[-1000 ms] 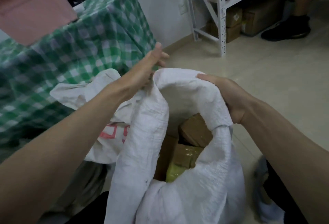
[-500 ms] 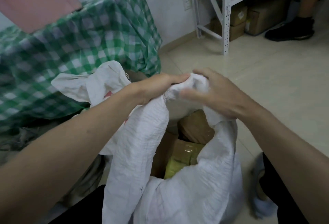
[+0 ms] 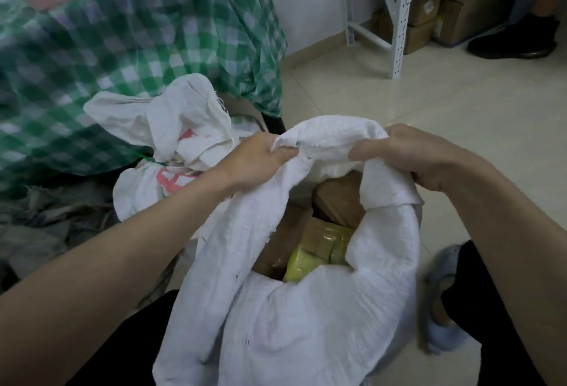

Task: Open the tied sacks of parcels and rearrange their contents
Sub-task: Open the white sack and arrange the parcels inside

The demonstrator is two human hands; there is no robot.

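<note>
A white woven sack stands open between my legs. My left hand grips the far left part of its rolled rim. My right hand grips the rim on the far right. Inside lie brown taped parcels and a yellow parcel. A second white sack with red print stands behind on the left, its neck tied with a green cord.
A green checked cloth covers a bulky thing at the left. A white metal shelf rack holds cardboard boxes at the back right. Another person's black shoe rests by it. My blue slipper is at the right.
Both hands have moved lower and apart along the sack's rim, spreading the mouth wider. The view has tilted further down.
</note>
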